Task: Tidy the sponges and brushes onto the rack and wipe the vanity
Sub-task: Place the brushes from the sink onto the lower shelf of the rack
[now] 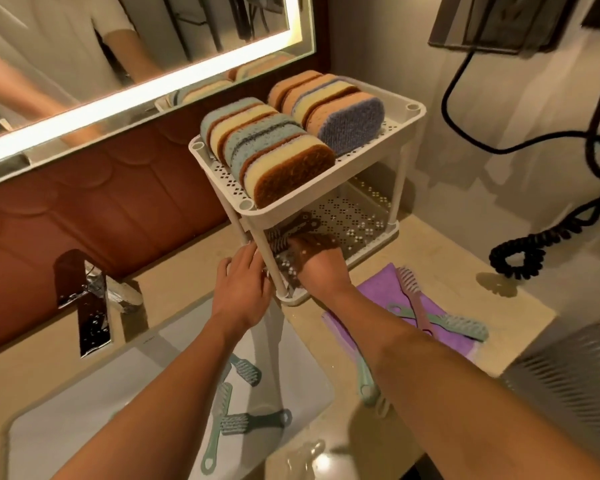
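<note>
**Desk:** Where are the hands right now?

**Operator:** Both are at the white rack (409,112). I see my left hand (243,285) against its near front post, down at the lower shelf corner. The fingertips meet the post, but I cannot tell whether they wrap round it.

**Desk:** And the other one?

**Operator:** My right hand (321,268) is pushed into the lower shelf, knuckles up. Its fingers are lost in the shadow there, so I can't say whether they grip anything. A dark brush (291,230) lies on that shelf just beyond the fingers, close enough that it may be touching them (the shade hides the contact).

**Desk:** Sponges?

**Operator:** The sponges (274,150) stand on edge in two rows on the top shelf, above and beyond both hands.

**Desk:** What is still off the rack?

**Operator:** To the right of my right hand, a purple cloth (381,289) lies on the tabletop (482,282) with a pink brush (414,303) crossed over a green brush (465,325). Another pale green handle (366,382) pokes out beside my right forearm. Below my left hand, between my forearms, several green brushes (246,419) lie in the sink (84,393).

**Desk:** Anything else nearby?

**Operator:** A chrome faucet (90,296) sits left of my left hand, and a coiled black cord (520,251) rests well right of my right hand.
</note>
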The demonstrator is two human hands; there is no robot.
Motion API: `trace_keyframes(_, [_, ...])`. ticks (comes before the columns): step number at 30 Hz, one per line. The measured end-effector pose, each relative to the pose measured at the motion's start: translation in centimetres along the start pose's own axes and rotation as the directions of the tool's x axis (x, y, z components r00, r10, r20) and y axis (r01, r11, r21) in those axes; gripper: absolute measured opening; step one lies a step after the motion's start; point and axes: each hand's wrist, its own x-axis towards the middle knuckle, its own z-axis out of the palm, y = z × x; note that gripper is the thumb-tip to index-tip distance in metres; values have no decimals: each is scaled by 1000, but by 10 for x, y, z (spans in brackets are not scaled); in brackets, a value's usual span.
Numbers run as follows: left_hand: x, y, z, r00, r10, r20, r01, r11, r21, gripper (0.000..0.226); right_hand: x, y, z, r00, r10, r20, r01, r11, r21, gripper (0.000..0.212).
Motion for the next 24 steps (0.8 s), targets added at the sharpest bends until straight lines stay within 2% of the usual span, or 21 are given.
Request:
trace_keyframes(3, [-19, 12, -9, 1000, -7, 19, 8, 1000, -10, 57, -27, 0, -14, 998, 58, -6, -58, 997, -58, 22])
trace_keyframes(5, [-35, 24, -14, 999, -44, 20, 45, 999, -27, 58, -50, 7, -14, 998, 35, -52, -35, 999, -8, 23])
trace_keyframes(8, [-57, 45, -17, 994, -112, 2, 112, 992, -66, 48, -82, 20, -19, 994, 20, -105, -9, 995, 96, 32])
trace_keyframes(11, [-79, 69, -14, 991, -132, -33, 129, 988, -89, 30, -113, 36, -34, 993, 70, -96, -59, 992, 111, 32])
trace_keyframes(14, [-95, 89, -9, 970, -224, -99, 207, 966, -158, 21, -141, 57, -43, 989, 110, -104, -94, 985, 147, 31])
trace_keyframes(16, [-101, 101, -5, 986, -159, -46, 148, 971, -186, 22, -156, 70, -50, 990, 111, -85, -101, 988, 112, 27])
trace_keyframes(19, [-104, 121, 2, 996, 22, 88, 0, 970, -243, 23, -173, 83, -59, 992, 123, 9, -124, 991, 44, 23])
trace_keyframes(21, [-102, 136, 7, 989, 66, 134, -30, 966, -258, 27, -182, 87, -62, 990, 126, 63, -129, 990, 57, 23])
trace_keyframes(24, [-97, 155, 15, 970, 88, 225, -22, 960, -280, 44, -192, 86, -60, 989, 108, 97, -111, 993, 28, 24])
